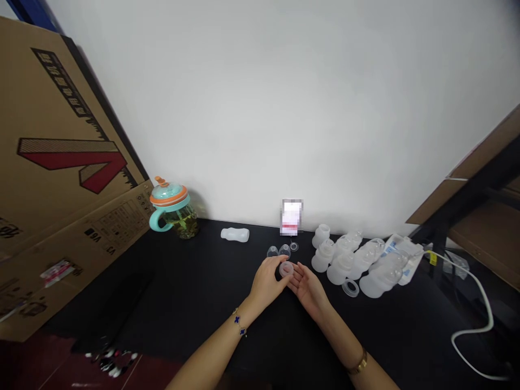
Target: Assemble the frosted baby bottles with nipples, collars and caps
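Both hands meet at the middle of the black table [195, 292]. The left hand [268, 281] and right hand [307, 287] pinch a small clear silicone piece [286, 268] between their fingertips, probably a valve, though it is too small to tell. Clear bottle parts [353, 260] cluster at three o'clock; a lidded cup [173, 208] stands at ten o'clock.

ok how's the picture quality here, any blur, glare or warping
Head view: edges bow outward, so the cardboard box leans. The small card by the wall is blurred out. Even, soft light on the wall, no strong glare. The clear part between left hand and right hand is small and soft.
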The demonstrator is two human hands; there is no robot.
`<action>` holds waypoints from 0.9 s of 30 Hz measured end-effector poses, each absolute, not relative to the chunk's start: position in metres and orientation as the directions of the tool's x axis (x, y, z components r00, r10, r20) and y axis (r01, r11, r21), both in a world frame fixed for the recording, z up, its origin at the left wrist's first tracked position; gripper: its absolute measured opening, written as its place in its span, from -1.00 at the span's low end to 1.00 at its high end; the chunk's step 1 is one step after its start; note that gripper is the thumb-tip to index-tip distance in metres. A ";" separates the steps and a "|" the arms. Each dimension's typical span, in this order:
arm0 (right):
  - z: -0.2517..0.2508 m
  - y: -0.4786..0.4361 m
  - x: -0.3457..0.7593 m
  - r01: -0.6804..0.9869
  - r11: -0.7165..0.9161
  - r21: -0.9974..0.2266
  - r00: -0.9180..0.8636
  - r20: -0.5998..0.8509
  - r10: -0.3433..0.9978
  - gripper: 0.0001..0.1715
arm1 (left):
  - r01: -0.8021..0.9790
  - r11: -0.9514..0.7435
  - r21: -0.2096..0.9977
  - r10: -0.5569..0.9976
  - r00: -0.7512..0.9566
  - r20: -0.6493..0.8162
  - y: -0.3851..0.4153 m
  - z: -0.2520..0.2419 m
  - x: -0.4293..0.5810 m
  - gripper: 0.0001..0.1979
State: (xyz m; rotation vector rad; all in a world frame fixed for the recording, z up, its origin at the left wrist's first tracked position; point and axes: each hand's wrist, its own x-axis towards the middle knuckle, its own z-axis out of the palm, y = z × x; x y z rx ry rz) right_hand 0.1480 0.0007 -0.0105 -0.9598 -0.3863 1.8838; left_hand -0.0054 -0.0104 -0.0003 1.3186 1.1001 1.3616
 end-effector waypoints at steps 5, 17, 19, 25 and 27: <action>-0.010 0.001 0.148 -0.609 -0.498 -0.618 -0.228 -0.465 0.856 -0.74 | -0.002 -0.179 0.984 0.984 0.002 0.179 -0.010 -0.001 -0.005 -0.63; -0.008 -0.004 0.148 -0.515 -0.449 -0.730 -0.246 -0.376 0.893 -0.74 | 0.261 -0.264 0.929 0.964 0.084 0.251 -0.010 -0.005 -0.006 -0.59; -0.009 -0.004 0.149 -0.501 -0.441 -0.745 -0.243 -0.368 0.898 -0.72 | 0.312 -0.287 0.906 0.958 0.093 0.271 -0.010 -0.005 -0.006 -0.60; -0.012 -0.002 0.150 -0.499 -0.433 -0.750 -0.224 -0.371 0.901 -0.68 | 0.489 -0.359 0.795 0.932 0.144 0.332 -0.009 -0.008 -0.006 -0.61; -0.013 -0.002 0.151 -0.490 -0.432 -0.757 -0.220 -0.373 0.902 -0.67 | 0.517 -0.367 0.774 0.929 0.153 0.338 -0.009 -0.009 -0.006 -0.61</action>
